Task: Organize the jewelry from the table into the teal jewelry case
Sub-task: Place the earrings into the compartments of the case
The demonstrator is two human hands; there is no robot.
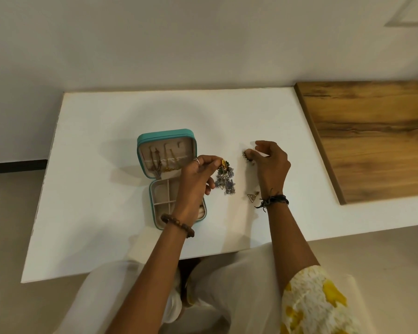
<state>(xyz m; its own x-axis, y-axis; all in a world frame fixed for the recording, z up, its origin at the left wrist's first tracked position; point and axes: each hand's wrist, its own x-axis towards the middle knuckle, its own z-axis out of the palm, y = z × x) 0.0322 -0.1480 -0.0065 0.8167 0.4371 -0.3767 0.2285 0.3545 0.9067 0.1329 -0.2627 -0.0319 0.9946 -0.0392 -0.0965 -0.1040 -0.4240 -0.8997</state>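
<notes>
The teal jewelry case (165, 137) lies open on the white table (101, 169), its lid upright with chains hanging inside and its divided tray partly under my left wrist. My left hand (198, 179) pinches a gold and green earring (223, 163) just right of the case. Below it a silver-purple dangling cluster (225, 183) rests on the table. My right hand (272, 165) holds a small round dark-beaded piece (247, 155) at its fingertips. A gold triangle earring (252, 196) lies by my right wrist.
A wooden board (372, 136) covers the table's right end. The wall runs close behind the table. My lap in light clothing sits below the table's near edge.
</notes>
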